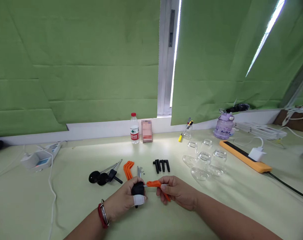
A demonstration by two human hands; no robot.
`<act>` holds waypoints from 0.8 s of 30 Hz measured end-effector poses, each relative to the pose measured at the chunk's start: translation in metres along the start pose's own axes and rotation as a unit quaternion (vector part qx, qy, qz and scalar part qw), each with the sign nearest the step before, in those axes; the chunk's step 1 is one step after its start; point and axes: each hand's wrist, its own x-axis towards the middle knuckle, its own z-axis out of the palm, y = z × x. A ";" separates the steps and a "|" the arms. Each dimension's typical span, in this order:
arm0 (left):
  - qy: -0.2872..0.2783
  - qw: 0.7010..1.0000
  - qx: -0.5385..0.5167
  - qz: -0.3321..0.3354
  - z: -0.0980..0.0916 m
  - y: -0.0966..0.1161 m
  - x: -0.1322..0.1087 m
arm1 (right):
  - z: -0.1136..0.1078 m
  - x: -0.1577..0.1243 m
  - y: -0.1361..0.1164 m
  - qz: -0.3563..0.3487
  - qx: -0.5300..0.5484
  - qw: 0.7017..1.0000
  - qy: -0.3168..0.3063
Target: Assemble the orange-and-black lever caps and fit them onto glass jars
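Black round part point(137, 189) is sitting in the person's left hand point(125, 198), low over the pale green table point(86, 213), pretty much front and center. Left fingers are wrapped around it, and that thumb's got a white wrap point(138, 200) on it. Right hand point(177, 192) has thumb and fingers pinched on a bent orange piece point(153, 183), and a thin metal rod point(145, 186) bridges the gap between the two. Can't tell from here how deep the rod goes into either one.

Just past the left hand there's a little bunch of orange pieces point(127, 170), plus some loose rods point(138, 171) beside them. Black bits with metal stems point(102, 178) lie off to the left, some short black bent pieces point(161, 165) are in a row further back, and clear glass jars point(218, 161) stand over on the right, near a yellow-orange power strip point(241, 155).
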 end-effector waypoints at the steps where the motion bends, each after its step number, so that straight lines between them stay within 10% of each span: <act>1: -0.008 1.000 -0.017 -0.002 0.001 0.000 0.000 | 0.000 0.000 0.001 -0.001 0.001 1.000 0.000; 24: -0.042 0.997 -0.021 0.057 0.012 0.000 -0.002 | 0.006 -0.002 0.004 -0.001 -0.059 0.996 -0.064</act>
